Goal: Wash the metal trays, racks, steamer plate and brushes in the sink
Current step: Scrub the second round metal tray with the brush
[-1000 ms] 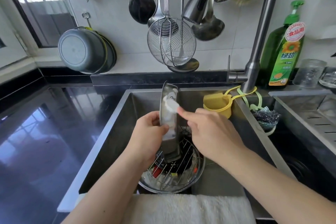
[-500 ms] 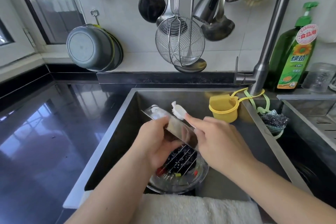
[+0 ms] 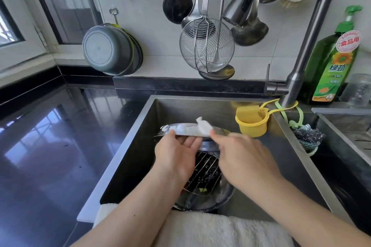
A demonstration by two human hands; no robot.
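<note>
A small metal tray (image 3: pixel 185 129), soapy white on top, lies nearly flat above the sink (image 3: pixel 140 156). My left hand (image 3: pixel 176 155) holds it from below at its near edge, thumb on the rim. My right hand (image 3: pixel 241 156) pinches a white cloth (image 3: pixel 203 126) and presses it on the tray's upper face. Beneath both hands a wire rack (image 3: pixel 204 168) rests in a round metal basin (image 3: pixel 202 196) on the sink floor, with dark items under the rack that I cannot make out.
A tall faucet (image 3: pixel 297 78) stands at the sink's back right, with a yellow sponge holder (image 3: pixel 252 121) and a scouring pad (image 3: pixel 308 135) hung near it. A green detergent bottle (image 3: pixel 333 66) is behind. Ladles and a wire skimmer (image 3: pixel 206 46) hang overhead. White towel (image 3: pixel 220 230) drapes the front edge.
The tray has turned from standing upright on edge to lying nearly flat. My right hand with the cloth has stayed on its surface throughout.
</note>
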